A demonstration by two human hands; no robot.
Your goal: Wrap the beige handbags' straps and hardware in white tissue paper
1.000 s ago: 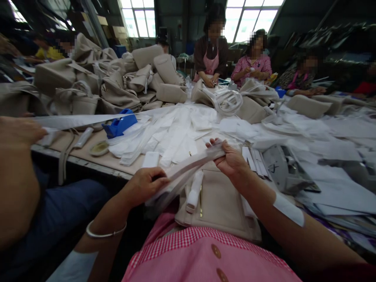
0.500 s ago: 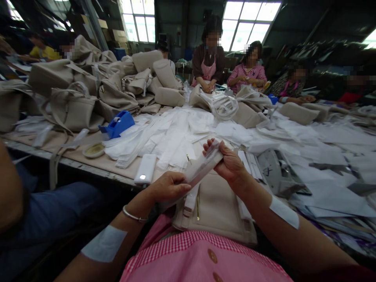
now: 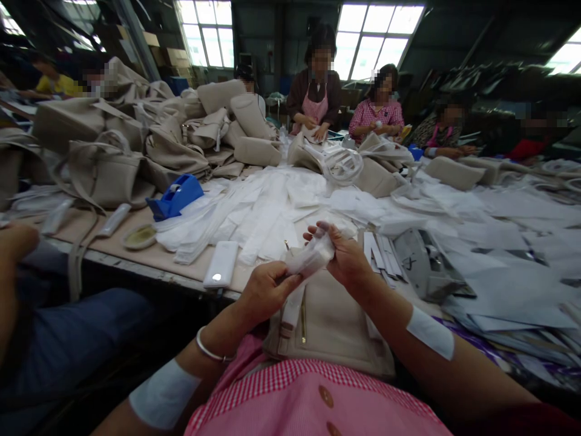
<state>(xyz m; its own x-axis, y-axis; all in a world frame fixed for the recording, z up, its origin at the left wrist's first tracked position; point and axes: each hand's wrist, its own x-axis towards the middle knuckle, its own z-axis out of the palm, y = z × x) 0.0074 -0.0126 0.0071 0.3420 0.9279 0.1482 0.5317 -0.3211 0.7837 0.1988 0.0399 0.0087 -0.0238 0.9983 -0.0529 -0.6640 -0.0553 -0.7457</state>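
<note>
Between my hands is a translucent plastic-wrapped strip, slanting up to the right. My left hand grips its lower end between thumb and fingers. At the upper end, my right hand holds it with the thumb side, other fingers partly spread behind. Below them a beige bag with a gold zipper lies at the table edge against my pink apron. A white wrapped strap lies on the bag's left part.
Beige bags are heaped at the left. A blue tape dispenser, a white power bank, a grey dispenser and white sheets lie around. Several people work beyond; a person's hand shows at left.
The wrapped strip now looks shorter and more bunched between my hands, and my left hand is nearer my right. The person's hand at left has come into view. The view has shifted slightly.
</note>
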